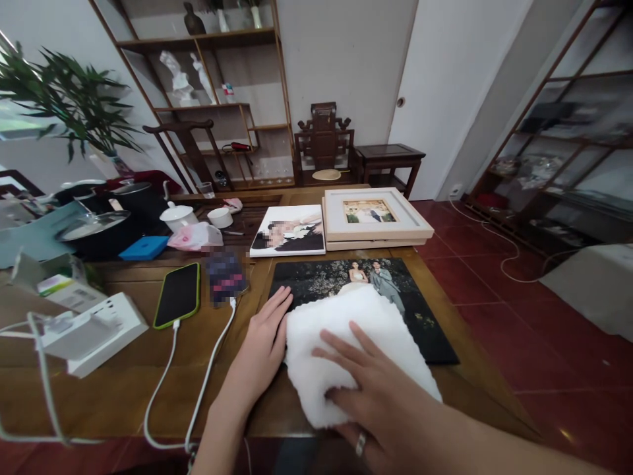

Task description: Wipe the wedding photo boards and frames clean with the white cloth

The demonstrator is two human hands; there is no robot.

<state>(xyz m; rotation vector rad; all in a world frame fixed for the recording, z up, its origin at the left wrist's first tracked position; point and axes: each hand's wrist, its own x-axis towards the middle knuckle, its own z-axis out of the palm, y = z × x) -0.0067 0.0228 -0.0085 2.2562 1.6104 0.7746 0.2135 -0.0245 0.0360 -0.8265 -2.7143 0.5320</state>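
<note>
— What's nearest?
— The right hand, fingers spread flat on a white cloth, gripping nothing, by the desk's near edge.
— The left hand?
— Flat too, fingers together, on the left edge of the dark photo print under the cloth.
— Farther?
— A phone to the left, and framed photos toward the far edge.

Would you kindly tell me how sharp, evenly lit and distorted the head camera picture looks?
Head view: soft, even daylight; the white cloth, left hand and right hand are clear; the shelving at right is smeared; shelf posts lean from wide-angle distortion; two patches on the table are pixelated.
</note>
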